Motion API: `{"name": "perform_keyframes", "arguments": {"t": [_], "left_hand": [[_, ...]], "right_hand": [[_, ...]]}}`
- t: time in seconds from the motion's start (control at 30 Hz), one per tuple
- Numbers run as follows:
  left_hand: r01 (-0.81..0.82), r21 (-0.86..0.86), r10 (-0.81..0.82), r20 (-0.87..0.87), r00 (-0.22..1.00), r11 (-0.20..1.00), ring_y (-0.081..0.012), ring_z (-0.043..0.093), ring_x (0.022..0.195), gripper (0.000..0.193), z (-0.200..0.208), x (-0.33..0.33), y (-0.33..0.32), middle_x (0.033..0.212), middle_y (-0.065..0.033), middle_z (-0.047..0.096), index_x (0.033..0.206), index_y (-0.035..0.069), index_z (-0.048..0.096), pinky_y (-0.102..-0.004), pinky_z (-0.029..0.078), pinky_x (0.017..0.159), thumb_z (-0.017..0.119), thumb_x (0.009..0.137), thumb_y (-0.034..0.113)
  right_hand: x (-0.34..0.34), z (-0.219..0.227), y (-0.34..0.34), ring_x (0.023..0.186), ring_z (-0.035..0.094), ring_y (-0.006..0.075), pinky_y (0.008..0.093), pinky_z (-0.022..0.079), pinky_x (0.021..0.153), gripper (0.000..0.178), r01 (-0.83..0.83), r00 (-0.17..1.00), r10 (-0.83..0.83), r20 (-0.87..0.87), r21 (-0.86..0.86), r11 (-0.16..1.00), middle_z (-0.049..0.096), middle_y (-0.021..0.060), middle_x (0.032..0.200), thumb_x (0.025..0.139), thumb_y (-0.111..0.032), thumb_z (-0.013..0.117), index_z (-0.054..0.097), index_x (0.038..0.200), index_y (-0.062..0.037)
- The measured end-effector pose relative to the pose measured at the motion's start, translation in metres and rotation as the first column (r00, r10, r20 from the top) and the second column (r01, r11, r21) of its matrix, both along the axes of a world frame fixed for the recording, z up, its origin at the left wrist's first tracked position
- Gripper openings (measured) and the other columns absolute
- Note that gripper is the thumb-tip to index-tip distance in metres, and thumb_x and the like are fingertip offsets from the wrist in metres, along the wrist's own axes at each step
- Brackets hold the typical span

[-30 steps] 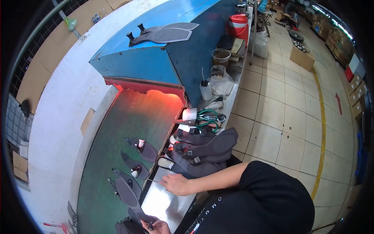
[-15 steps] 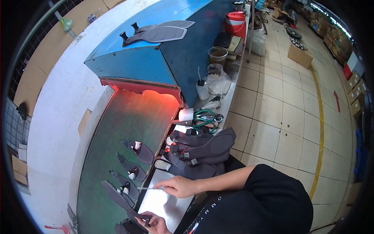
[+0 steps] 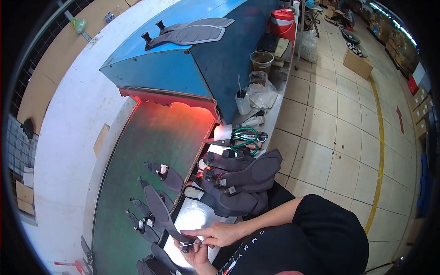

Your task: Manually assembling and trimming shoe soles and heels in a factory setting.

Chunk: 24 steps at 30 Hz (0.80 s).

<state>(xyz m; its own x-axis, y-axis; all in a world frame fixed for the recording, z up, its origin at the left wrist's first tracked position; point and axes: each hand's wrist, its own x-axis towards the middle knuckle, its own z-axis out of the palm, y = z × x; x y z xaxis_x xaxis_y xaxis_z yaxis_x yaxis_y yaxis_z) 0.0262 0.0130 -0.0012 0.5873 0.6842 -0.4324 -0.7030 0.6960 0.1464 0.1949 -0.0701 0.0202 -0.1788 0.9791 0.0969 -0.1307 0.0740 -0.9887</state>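
Note:
My left hand (image 3: 200, 255) grips the heel end of a dark grey shoe sole (image 3: 158, 206), which slants up and left over the green belt. Directly above it, my right hand (image 3: 222, 233) pinches a thin, light stick-like tool (image 3: 190, 245), its index finger stretched against the sole's narrow end. Whether the tool touches the sole is unclear. On the belt (image 3: 123, 156) lie several dark shoe parts, one of them a sole (image 3: 172, 178) with a white wad. Beside my right forearm a pile of dark soles (image 3: 247, 178) rests on the shiny metal ledge (image 3: 192, 213).
A blue machine hood (image 3: 156, 73) with a red-glowing opening spans the belt; two grey soles (image 3: 197, 34) lie on top. Green-handled scissors (image 3: 245, 137), a squeeze bottle (image 3: 243, 101), a plastic cup (image 3: 261, 62) and a red jug (image 3: 283, 25) line the side shelf. Tiled floor (image 3: 330, 119) is at right.
My left hand has lifted the sole and brought it up and right. My right hand has moved down with the thin tool, so both hands now meet at the sole's narrow end.

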Motion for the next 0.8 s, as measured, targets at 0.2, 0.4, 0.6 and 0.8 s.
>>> {"name": "perform_keyframes", "arguments": {"t": [0.2, 0.4, 0.6, 0.8], "left_hand": [[-0.173, -0.271, 0.144, -0.123, 0.982, 0.947, -0.0046, 0.05, 0.051, 0.016, 0.017, 0.004, -0.006, 0.084, -0.0009, 0.068, 0.09, 0.01, 0.065, -0.018, 0.019, 0.034, 0.064, 0.084, 0.026], [-0.145, -0.342, 0.139, -0.044, 0.989, 0.928, -0.0023, 0.039, 0.044, 0.01, 0.012, -0.003, -0.007, 0.071, 0.007, 0.065, 0.076, 0.014, 0.065, -0.0183, 0.017, 0.036, 0.068, 0.08, 0.022], [-0.129, -0.269, 0.108, -0.09, 0.99, 0.954, -0.0045, 0.036, 0.042, 0.011, 0.001, -0.015, -0.011, 0.068, 0.0069, 0.064, 0.075, 0.014, 0.065, -0.0186, 0.017, 0.036, 0.071, 0.077, 0.023], [-0.118, -0.248, 0.107, -0.058, 0.993, 0.962, -0.0055, 0.039, 0.045, 0.02, -0.002, -0.014, -0.02, 0.071, 0.0036, 0.065, 0.081, 0.011, 0.066, -0.0188, 0.018, 0.036, 0.074, 0.075, 0.028]], "right_hand": [[-0.004, -0.008, 0.004, 0.058, 0.059, 0.0207, 0.0334, 0.047, 0.062, 0.067, -0.013, 0.977, 0.02, 0.213, -0.036, 0.999, 0.057, 0.0088, 0.064, 0.088, -0.006, 0.045, 0.024, 0.146, -0.0301], [-0.008, -0.008, 0.002, 0.063, 0.063, 0.0289, 0.036, 0.048, 0.061, 0.064, 0.068, 0.929, -0.096, 0.358, 0.089, 0.994, 0.064, 0.012, 0.072, 0.086, -0.012, 0.048, 0.031, 0.142, -0.0352], [-0.01, -0.006, -0.002, 0.077, 0.065, 0.0306, 0.0367, 0.049, 0.067, 0.056, 0.101, 0.92, -0.197, 0.339, 0.282, 0.954, 0.067, 0.0148, 0.088, 0.089, -0.013, 0.047, 0.035, 0.142, -0.0265], [-0.02, -0.026, 0.005, 0.077, 0.066, 0.0219, 0.03, 0.049, 0.068, 0.052, 0.14, 0.978, -0.176, 0.112, 0.276, 0.951, 0.068, 0.0139, 0.093, 0.085, -0.002, 0.052, 0.046, 0.135, -0.0114]]}}
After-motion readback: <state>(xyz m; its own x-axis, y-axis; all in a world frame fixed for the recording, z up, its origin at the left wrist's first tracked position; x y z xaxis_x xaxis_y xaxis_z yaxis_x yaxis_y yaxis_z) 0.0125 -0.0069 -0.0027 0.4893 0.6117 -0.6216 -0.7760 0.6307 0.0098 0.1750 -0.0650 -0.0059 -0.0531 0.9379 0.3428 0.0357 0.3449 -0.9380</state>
